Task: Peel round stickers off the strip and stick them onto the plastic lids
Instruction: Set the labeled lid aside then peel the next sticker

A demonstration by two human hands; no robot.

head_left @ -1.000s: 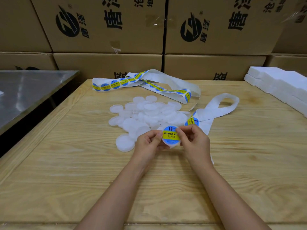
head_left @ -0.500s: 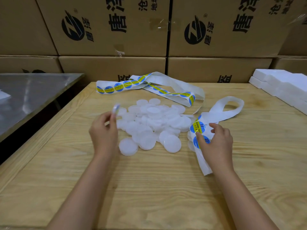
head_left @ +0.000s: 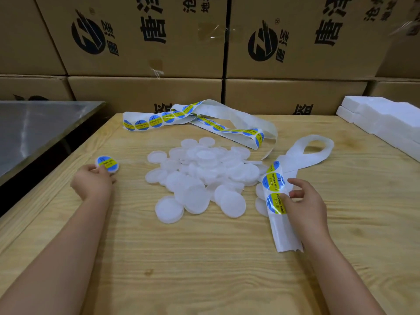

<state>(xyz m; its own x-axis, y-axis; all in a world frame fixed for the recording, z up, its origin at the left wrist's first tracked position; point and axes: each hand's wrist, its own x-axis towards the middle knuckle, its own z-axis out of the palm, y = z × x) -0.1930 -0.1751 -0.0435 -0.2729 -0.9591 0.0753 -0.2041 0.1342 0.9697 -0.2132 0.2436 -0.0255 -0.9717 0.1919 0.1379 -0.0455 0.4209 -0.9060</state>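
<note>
From the head view, a pale wooden table (head_left: 204, 264) with visible grain fills the lower part of the scene, and both bare forearms reach onto it. The left hand (head_left: 92, 183) lies out at the table's left side, its fingers curled, with the tips holding the near rim of a round translucent plastic lid that already carries a blue-and-yellow sticker, the labelled lid (head_left: 108, 164). This lid sits face up, well apart from the rest, and whether it rests fully on the wood cannot be told. In the middle of the table lies a loose heap of bare round translucent white plastic lids (head_left: 200, 178), overlapping one another, some rim up and some flat side up. Just right of the heap runs the long white paper backing strip (head_left: 285, 233), whose torn end points toward the person. It loops away to the far side and back to the left, where it bears a row of more stickers. The right hand (head_left: 305, 202) rests beside the strip's near stretch. Its thumb tip lies on the right edge of the nearest round blue-and-yellow sticker (head_left: 274, 203), while the other fingers are loosely bent and spread, with nothing between them; whether the sticker's edge has lifted cannot be seen. Behind the table stand stacked brown cardboard boxes (head_left: 136, 42) printed in black. At the left is a grey steel tabletop (head_left: 36, 130), and at the far right are white foam blocks (head_left: 384, 121).
</note>
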